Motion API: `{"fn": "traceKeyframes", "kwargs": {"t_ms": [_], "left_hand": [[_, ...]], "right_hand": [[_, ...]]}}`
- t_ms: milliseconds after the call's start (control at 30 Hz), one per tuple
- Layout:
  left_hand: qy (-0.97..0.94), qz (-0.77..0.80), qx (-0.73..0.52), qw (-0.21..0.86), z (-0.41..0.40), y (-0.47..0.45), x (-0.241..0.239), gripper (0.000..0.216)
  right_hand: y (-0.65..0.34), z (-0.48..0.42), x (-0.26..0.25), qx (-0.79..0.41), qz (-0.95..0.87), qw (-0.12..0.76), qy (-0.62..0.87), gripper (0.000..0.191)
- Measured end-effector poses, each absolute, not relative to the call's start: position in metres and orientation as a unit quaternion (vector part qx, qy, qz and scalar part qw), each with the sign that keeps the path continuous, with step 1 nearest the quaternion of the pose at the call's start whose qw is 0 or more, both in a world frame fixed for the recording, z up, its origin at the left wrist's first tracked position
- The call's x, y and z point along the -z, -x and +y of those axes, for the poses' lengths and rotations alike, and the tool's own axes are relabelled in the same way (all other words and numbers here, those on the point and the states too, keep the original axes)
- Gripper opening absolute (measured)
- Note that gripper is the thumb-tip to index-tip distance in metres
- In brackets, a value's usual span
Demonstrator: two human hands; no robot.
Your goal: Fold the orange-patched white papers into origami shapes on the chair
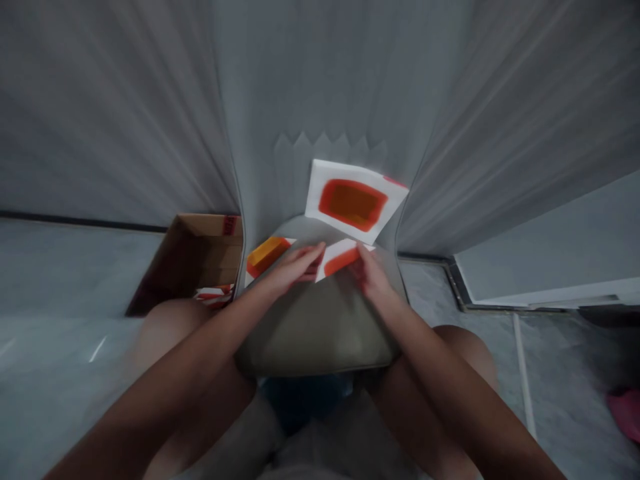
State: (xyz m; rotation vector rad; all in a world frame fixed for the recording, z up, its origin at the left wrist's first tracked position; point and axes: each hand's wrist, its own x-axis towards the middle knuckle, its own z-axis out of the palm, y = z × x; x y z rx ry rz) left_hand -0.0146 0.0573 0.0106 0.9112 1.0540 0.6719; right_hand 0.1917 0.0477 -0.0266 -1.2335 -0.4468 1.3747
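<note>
Cardboard box: stands on the floor beside the chair, at nine o'clock from the middle piece, its top open; red-and-white packets lie inside, partly hidden by the knee.
Left piece: on the chair seat, at nine o'clock from the middle piece, orange and red with white edges; looks like folded paper or thin card, so probably light and easily creased; its far edge, at twelve o'clock, seems the freer hold, as the left forearm crosses close by.
Left hand: fingers loosely curled, pointing to two o'clock, tips at the middle piece's left edge; blur leaves me unable to tell whether they grip it.
Middle piece: between the two hands, over the seat; white with a red-orange patch. Likely very light, springy along any fold, perhaps a little slick on the printed face; best taken by opposite edges, lightly, since a hard squeeze could crumple it.
Large piece: at twelve to one o'clock, before the chair's back; white around a red-orange panel. Seems flat and floppy; a corner or border would be the likely hold.
Right hand: at four o'clock, thumb and fingers pinching the middle piece's right end.
</note>
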Motion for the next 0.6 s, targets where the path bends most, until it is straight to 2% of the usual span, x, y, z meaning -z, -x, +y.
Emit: {"fn": "traceKeyframes", "kwargs": {"t_ms": [100,267,400,500,600], "left_hand": [[-0.381,0.447,-0.284,0.758,0.044,0.010,-0.013,0.052],[-0.383,0.471,-0.319,0.728,0.038,0.010,-0.003,0.030],[-0.408,0.492,-0.325,0.697,0.048,0.020,0.003,0.023],[-0.436,0.493,-0.318,0.683,0.056,0.032,0.001,0.023],[-0.469,0.478,-0.294,0.682,0.064,0.046,-0.007,0.023]], "right_hand": [[-0.187,0.045,0.032,-0.578,-0.190,0.593,0.528,0.031],[-0.186,0.046,0.035,-0.560,-0.188,0.587,0.554,0.034],[-0.191,0.050,0.030,-0.536,-0.210,0.577,0.579,0.038],[-0.198,0.050,0.018,-0.521,-0.309,0.531,0.592,0.039],[-0.208,0.048,0.001,-0.509,-0.422,0.457,0.595,0.031]]}}
